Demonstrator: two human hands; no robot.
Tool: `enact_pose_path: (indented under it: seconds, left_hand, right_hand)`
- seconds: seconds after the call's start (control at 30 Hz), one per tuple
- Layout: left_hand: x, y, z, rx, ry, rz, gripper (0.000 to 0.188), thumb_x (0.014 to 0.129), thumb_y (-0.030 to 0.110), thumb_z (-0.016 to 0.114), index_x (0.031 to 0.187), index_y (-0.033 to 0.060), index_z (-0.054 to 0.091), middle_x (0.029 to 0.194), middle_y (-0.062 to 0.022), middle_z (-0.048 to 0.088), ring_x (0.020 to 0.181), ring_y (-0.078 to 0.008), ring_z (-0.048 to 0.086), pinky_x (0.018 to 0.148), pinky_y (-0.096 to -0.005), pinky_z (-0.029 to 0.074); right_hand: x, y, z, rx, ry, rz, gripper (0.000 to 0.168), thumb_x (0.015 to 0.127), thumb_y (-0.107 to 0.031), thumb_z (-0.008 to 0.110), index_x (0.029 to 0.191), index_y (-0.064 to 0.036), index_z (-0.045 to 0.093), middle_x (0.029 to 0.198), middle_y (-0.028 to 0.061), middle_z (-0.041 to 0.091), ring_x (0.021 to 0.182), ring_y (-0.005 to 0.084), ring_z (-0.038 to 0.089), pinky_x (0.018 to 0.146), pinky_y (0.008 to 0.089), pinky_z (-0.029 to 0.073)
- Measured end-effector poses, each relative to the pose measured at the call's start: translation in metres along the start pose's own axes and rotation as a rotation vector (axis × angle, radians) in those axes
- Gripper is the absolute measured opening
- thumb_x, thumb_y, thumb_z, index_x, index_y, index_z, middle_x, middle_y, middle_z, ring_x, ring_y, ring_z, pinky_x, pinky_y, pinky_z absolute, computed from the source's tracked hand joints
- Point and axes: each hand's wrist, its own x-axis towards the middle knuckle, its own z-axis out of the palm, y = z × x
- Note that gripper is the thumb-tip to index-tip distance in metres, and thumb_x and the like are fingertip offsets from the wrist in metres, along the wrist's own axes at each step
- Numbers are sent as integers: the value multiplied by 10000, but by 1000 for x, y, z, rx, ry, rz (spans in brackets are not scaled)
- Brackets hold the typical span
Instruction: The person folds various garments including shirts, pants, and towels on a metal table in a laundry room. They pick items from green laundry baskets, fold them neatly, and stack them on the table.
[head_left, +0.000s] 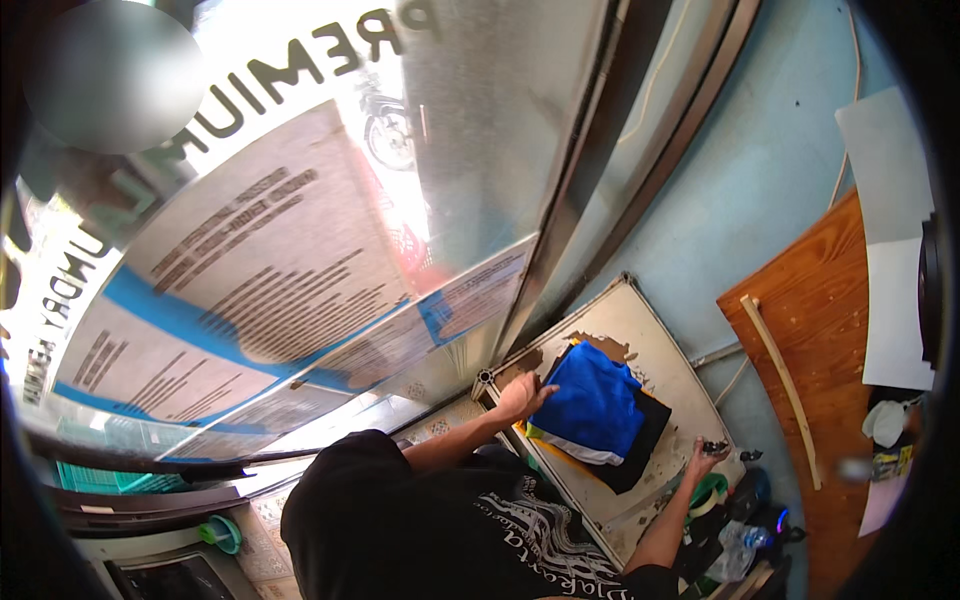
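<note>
A pile of folded clothes lies on a worn white table (637, 330), with a blue garment (589, 397) on top and a black one (651, 442) under it. Green, white and yellow edges show along its near side. My left hand (525, 396) is at the pile's left edge, fingers partly curled by the blue cloth; whether it grips the cloth cannot be told. At the table's right edge, my right hand (705, 456) has small black objects (715, 448) at its fingertips, too small to name.
A glass window with lettering and a poster (285, 277) stands to the left. Rolls of tape (706, 496) and a plastic bottle (739, 544) lie beyond my right forearm. A wooden board (810, 315) juts out at the right, with a thin wooden strip (784, 390) on it.
</note>
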Motion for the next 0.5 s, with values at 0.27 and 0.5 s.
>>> enact_pose_path:
  seconds: [0.27, 0.5]
  left_hand:
    - [4, -30, 15, -73, 54, 245, 215, 830, 240, 662, 817, 26, 680, 737, -161, 680, 685, -320, 673, 621, -418, 527]
    - [-4, -41, -6, -125, 11, 53, 346, 866, 329, 687, 877, -12, 630, 772, -154, 671, 714, -247, 654, 684, -372, 504]
  right_hand:
    - [20, -45, 3, 24, -93, 197, 690, 926, -514, 531, 1324, 47, 472, 1337, 242, 484, 1154, 351, 525, 990, 403, 392]
    - [-87, -285, -36, 719, -853, 265, 538, 975, -501, 445, 1208, -28, 553, 1045, 98, 640, 561, 204, 621, 539, 318, 522]
